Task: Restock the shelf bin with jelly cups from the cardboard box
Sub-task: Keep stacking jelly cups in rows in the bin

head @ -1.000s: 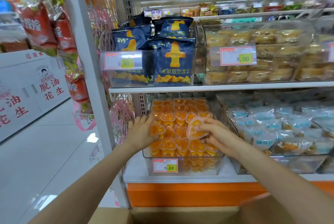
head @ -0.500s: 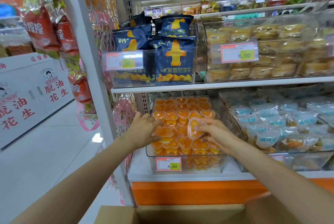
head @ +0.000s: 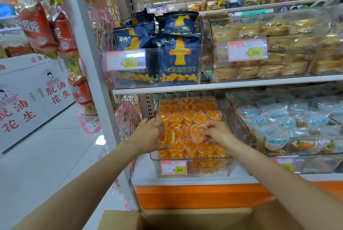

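1. Jelly cups [head: 187, 116], orange and heart-shaped with clear film lids, filled the clear shelf bin [head: 207, 173] on the lower shelf [head: 185, 180], heaped almost to its rim.
2. The left hand [head: 150, 135] reached into the bin's left side, its fingers [head: 159, 123] curled round a tilted jelly cup [head: 170, 136] that stood on edge against the heap.
3. The right hand [head: 217, 133] was over the middle of the bin, thumb and fingers clamped on the rim of a heart-shaped jelly cup [head: 196, 134], held with its lid facing the camera, just above the others.
4. A price tag [head: 173, 167] reading 8.60 hung on the bin's front wall.
5. The cardboard box [head: 196, 218] sat open at the bottom of the view, below both forearms; its contents could not be seen.
6. Dark blue biscuit bags [head: 179, 58] stood in a bin on the shelf above, and pale blue wrapped snacks [head: 274, 129] filled the bin to the right.
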{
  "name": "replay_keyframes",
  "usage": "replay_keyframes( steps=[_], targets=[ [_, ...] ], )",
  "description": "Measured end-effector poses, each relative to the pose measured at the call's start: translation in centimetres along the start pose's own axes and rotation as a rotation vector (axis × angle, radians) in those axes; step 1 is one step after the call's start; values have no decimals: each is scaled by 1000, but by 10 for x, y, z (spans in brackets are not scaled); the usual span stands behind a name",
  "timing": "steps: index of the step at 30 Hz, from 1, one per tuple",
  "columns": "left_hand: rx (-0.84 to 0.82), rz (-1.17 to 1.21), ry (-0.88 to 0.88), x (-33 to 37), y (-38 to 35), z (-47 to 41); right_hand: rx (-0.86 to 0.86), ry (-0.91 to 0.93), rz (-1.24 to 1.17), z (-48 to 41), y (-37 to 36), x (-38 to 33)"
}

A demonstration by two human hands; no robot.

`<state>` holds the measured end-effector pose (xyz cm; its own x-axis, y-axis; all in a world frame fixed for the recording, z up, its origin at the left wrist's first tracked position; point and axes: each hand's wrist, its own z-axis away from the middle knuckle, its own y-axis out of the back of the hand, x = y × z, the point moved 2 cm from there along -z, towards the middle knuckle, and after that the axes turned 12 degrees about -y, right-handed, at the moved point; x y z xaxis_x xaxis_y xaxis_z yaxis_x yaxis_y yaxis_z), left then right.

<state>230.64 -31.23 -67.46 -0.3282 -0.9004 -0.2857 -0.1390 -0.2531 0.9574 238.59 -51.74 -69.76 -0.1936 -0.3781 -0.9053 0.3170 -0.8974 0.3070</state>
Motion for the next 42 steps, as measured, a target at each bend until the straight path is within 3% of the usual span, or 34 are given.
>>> replay_keyframes(
  steps=[6,12,14,16,18,21,24,31,38,42],
  targets=[
    [176,218,90,-3,4,-8,46,-77,-102,7,3,0],
    [199,271,110,-10,-3,-15,315,89,631,14,17,-7],
    [192,243,126,-11,-8,-16,354,123,773,18,18,-10],
    [197,241,145,-14,-12,-16,435,276,831,20,20,-16],
    [190,246,152,-16,-14,-13,305,463,763,20,26,-22],
    [175,296,145,-22,-17,-10,-224,472,816,15,28,-22],
    [186,344,142,-26,-18,-10,-366,443,934,11,24,-15],
    [217,451,145,-31,-20,-12,-209,488,910,2,15,-10],
    [250,532,119,-36,-26,-10,77,521,620,3,-18,-17],
    [306,521,110,-36,-28,-11,234,564,755,-5,-53,-17]
  ],
)
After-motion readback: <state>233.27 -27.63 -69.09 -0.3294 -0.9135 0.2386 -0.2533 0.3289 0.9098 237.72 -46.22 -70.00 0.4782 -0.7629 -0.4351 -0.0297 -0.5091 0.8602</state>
